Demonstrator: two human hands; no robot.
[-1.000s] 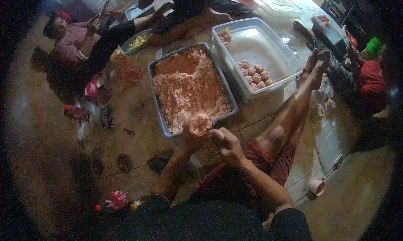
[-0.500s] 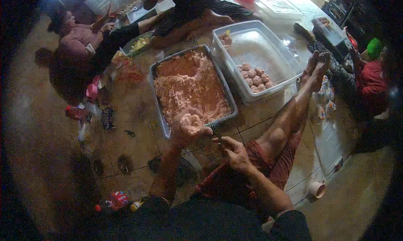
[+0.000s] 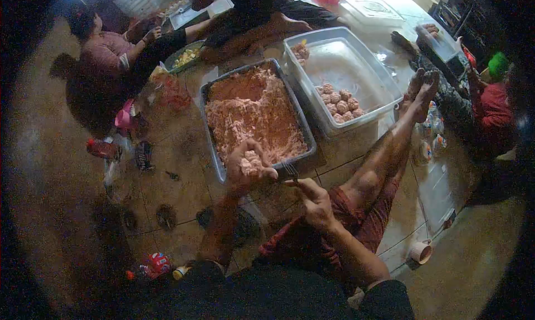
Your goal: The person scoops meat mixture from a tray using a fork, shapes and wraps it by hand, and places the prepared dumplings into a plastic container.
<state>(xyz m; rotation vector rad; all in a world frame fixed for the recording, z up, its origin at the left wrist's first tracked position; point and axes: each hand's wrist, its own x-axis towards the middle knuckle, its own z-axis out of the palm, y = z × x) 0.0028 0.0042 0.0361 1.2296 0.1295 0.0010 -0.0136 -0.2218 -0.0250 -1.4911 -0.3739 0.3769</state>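
Note:
My left hand (image 3: 241,166) cups a lump of pinkish ground meat mixture (image 3: 252,163), fingers curled round it, above the near edge of a tub. That grey-rimmed tub (image 3: 212,147) is filled with the same shredded-looking mixture (image 3: 253,114). To the right, my right hand (image 3: 316,202) is closed on a fork (image 3: 291,171), its tines pointing up and away from me. Beyond the tub stands a large clear plastic bin (image 3: 372,69). Several meat balls (image 3: 341,103) are grouped in its near corner, and a smaller clump (image 3: 300,53) lies at its far left.
My stretched-out legs (image 3: 370,178) lie right of the tub. A person in pink (image 3: 106,58) sits at the left, another in red (image 3: 493,116) at the right. A lidded container (image 3: 370,10) stands at the back. A mug (image 3: 420,252) lies on the tiled floor, and red bottles (image 3: 103,149) at left.
The lump in my left hand has gone from a rounded, hollow-looking shape to a lumpier one. My right hand and the fork have shifted slightly. The person in pink has lowered a raised hand.

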